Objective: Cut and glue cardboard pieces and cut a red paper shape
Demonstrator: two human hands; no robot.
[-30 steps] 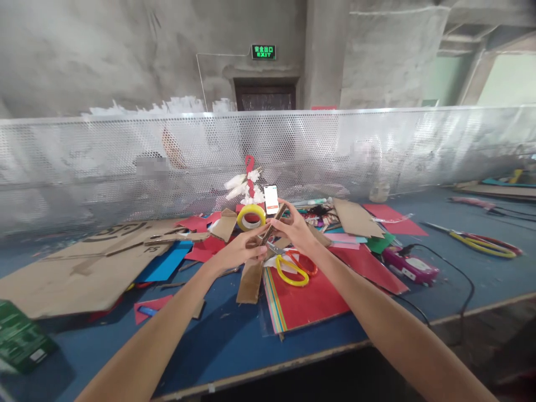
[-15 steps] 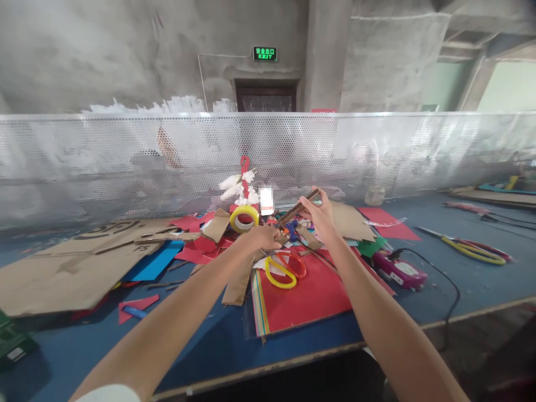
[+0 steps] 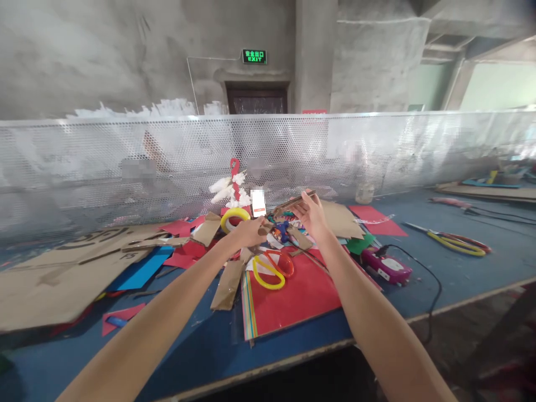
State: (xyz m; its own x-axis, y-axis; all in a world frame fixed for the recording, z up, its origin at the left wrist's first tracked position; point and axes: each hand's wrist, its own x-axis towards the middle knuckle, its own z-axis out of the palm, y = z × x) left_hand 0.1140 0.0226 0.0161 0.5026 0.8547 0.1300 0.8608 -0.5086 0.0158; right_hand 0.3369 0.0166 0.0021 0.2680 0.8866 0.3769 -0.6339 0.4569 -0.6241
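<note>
My right hand [image 3: 312, 215] grips a narrow brown cardboard strip [image 3: 295, 202], held tilted above the pile at the middle of the table. My left hand [image 3: 252, 231] is closed over the same pile, left of the strip; something small and brown shows at its fingertips, too small to name. Behind my left wrist lies a roll of yellow tape [image 3: 228, 216]. Below both hands, scissors with yellow and red handles [image 3: 268, 283] rest on a stack of red paper [image 3: 293, 304]. A blue object [image 3: 282, 230] lies among the scraps between my hands.
A large cardboard sheet [image 3: 54, 279] and blue paper [image 3: 140, 271] lie to the left. Rightward are a purple device [image 3: 387, 267] with a black cord, more scissors [image 3: 456, 245] and a jar [image 3: 364, 193]. Behind a red-and-white craft piece [image 3: 235, 192] stands a perforated metal screen [image 3: 176, 145].
The view has swung slightly right, so things appear further left. My right hand has turned, and the cardboard strip lies more level. My left hand has drawn back a little from the scraps.
</note>
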